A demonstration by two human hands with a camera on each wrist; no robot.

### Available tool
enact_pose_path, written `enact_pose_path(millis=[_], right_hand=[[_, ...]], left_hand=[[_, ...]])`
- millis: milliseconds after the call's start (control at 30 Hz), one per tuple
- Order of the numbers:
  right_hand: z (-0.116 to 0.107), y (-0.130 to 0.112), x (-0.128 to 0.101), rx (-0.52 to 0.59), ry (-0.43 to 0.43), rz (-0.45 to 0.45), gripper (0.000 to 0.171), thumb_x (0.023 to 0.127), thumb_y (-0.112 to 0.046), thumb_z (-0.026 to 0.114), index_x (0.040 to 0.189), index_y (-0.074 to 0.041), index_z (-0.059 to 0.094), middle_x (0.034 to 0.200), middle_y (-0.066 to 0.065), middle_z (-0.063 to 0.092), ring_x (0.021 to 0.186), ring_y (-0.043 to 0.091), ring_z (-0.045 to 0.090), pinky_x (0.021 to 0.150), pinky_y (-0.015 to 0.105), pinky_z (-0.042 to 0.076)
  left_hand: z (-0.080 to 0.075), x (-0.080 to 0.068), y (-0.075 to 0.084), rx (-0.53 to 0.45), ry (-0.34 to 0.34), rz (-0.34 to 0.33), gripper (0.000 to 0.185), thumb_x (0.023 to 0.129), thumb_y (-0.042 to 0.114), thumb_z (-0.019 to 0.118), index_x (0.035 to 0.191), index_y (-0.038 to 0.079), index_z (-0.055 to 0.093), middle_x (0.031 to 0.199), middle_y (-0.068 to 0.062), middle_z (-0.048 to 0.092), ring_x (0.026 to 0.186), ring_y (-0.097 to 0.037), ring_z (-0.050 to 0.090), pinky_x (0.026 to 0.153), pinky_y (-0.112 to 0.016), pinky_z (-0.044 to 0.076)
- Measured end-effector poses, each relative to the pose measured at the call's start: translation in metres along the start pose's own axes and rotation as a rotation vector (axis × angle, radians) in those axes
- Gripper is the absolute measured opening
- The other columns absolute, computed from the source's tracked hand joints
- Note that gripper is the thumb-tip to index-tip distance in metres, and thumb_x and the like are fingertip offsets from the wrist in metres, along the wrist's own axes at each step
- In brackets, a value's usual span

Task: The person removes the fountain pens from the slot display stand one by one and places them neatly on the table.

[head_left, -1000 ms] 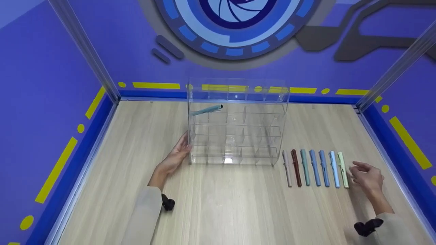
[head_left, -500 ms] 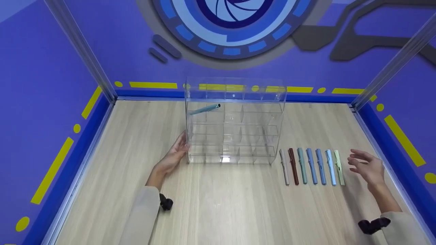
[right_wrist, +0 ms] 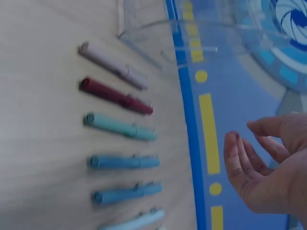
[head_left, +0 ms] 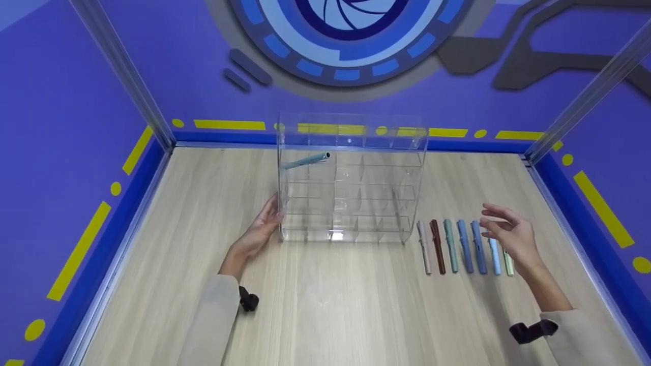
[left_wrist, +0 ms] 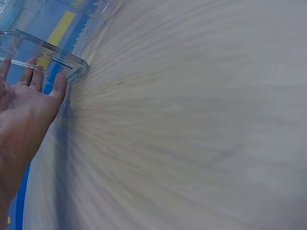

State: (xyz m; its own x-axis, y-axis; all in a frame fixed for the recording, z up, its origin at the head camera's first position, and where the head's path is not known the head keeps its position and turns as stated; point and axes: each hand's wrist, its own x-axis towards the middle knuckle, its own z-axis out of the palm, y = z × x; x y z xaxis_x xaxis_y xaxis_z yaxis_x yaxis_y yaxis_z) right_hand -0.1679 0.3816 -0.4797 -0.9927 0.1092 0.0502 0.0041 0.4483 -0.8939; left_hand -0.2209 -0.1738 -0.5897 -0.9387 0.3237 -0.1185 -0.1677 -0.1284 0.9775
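Observation:
A clear acrylic rack [head_left: 351, 184] with rows of compartments stands upright on the table. My left hand [head_left: 257, 236] rests against its left side, fingers extended along the lower edge of the rack in the left wrist view. One teal pen [head_left: 307, 161] lies slanted in an upper left compartment. My right hand [head_left: 514, 240], loosely curled with nothing in it, hovers over the right end of a row of pens. That row has a pinkish-grey pen [head_left: 424, 249], a dark red pen [right_wrist: 115, 96], a green pen [head_left: 451, 247], two blue pens, a light blue pen [head_left: 495, 260] and a pale green pen [head_left: 509, 265], partly covered.
The wood-grain table [head_left: 325, 315] is bounded by metal frame rails and blue-purple printed panels [head_left: 356, 91] at the back and both sides. A black camera mount sits on each wrist.
My right hand has risen from beside the pale green pen and moved left over the end of the row. The left hand stays at the rack.

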Motion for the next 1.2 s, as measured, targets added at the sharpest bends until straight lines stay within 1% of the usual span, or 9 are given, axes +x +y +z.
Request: enact_pose_path(millis=[67,167,267,467,600,733,800,1033,1200], right_hand=[[0.011,-0.009,-0.001,-0.005,-0.012,-0.035,0.040,0.101,-0.014,0.065,0.137,0.001,0.059,0.105,-0.029,0.063,0.092,-0.008,0.067,0.076,0.012,0.059],[0.026,-0.022,-0.001,0.024,-0.034,-0.079,0.043,0.102,-0.015,0.065,0.139,0.006,0.056,0.109,-0.028,0.064,0.095,-0.007,0.067,0.079,0.012,0.059],[0.039,-0.035,-0.001,0.064,-0.071,-0.108,0.044,0.102,-0.015,0.064,0.139,0.007,0.055,0.112,-0.025,0.065,0.098,-0.006,0.067,0.081,0.013,0.059],[0.067,-0.058,0.001,0.146,-0.155,-0.111,0.044,0.102,-0.014,0.064,0.141,0.003,0.055,0.114,-0.023,0.068,0.100,-0.001,0.068,0.083,0.017,0.060],[0.086,-0.068,0.003,0.173,-0.204,-0.120,0.043,0.102,-0.011,0.064,0.141,0.003,0.056,0.115,-0.019,0.068,0.101,0.001,0.068,0.083,0.018,0.060],[0.104,-0.079,0.006,0.201,-0.225,-0.152,0.040,0.101,-0.005,0.063,0.139,0.003,0.057,0.115,-0.016,0.069,0.102,0.005,0.070,0.084,0.020,0.061],[0.114,-0.086,0.008,0.212,-0.228,-0.165,0.038,0.100,-0.003,0.064,0.138,0.003,0.059,0.116,-0.011,0.070,0.101,0.006,0.070,0.083,0.020,0.061],[0.145,-0.113,0.019,0.246,-0.250,-0.183,0.038,0.099,0.001,0.063,0.137,0.002,0.060,0.129,0.016,0.068,0.098,0.008,0.070,0.082,0.021,0.062],[0.166,-0.127,0.031,0.276,-0.278,-0.200,0.040,0.098,0.005,0.060,0.138,0.005,0.058,0.130,0.022,0.067,0.095,0.010,0.073,0.080,0.022,0.063]], left_hand=[[0.000,0.000,0.000,-0.002,0.001,0.005,0.070,0.110,0.021,0.047,0.166,0.022,0.006,0.175,-0.003,-0.002,0.162,-0.022,-0.005,0.133,-0.042,0.006],[0.001,0.000,0.000,-0.003,0.001,0.007,0.070,0.110,0.020,0.047,0.166,0.022,0.006,0.175,-0.003,-0.002,0.162,-0.022,-0.005,0.133,-0.042,0.005],[0.002,0.000,0.000,-0.006,-0.005,0.006,0.071,0.110,0.020,0.047,0.166,0.021,0.004,0.175,-0.004,-0.003,0.162,-0.023,-0.006,0.133,-0.042,0.004],[0.003,0.000,-0.002,-0.020,0.012,-0.009,0.070,0.110,0.017,0.045,0.166,0.020,0.002,0.175,-0.003,-0.005,0.162,-0.023,-0.008,0.133,-0.041,0.003],[0.002,-0.001,-0.003,-0.036,0.009,-0.005,0.068,0.111,0.014,0.043,0.166,0.021,0.004,0.175,-0.002,-0.003,0.162,-0.022,-0.006,0.133,-0.040,0.003],[0.002,0.001,-0.004,-0.053,0.005,0.008,0.067,0.110,0.012,0.042,0.166,0.020,0.005,0.175,-0.003,0.000,0.162,-0.022,-0.004,0.133,-0.040,0.004],[0.002,0.001,-0.004,-0.059,0.009,0.011,0.067,0.110,0.012,0.043,0.166,0.020,0.006,0.175,-0.003,0.001,0.162,-0.022,-0.004,0.133,-0.040,0.004],[0.001,0.000,-0.004,-0.050,0.004,0.022,0.068,0.110,0.015,0.045,0.166,0.021,0.007,0.175,-0.004,0.000,0.162,-0.022,-0.004,0.133,-0.042,0.003],[0.001,0.001,-0.002,-0.050,0.006,0.017,0.068,0.110,0.014,0.044,0.166,0.020,0.007,0.175,-0.004,-0.001,0.162,-0.023,-0.006,0.133,-0.042,0.002]])
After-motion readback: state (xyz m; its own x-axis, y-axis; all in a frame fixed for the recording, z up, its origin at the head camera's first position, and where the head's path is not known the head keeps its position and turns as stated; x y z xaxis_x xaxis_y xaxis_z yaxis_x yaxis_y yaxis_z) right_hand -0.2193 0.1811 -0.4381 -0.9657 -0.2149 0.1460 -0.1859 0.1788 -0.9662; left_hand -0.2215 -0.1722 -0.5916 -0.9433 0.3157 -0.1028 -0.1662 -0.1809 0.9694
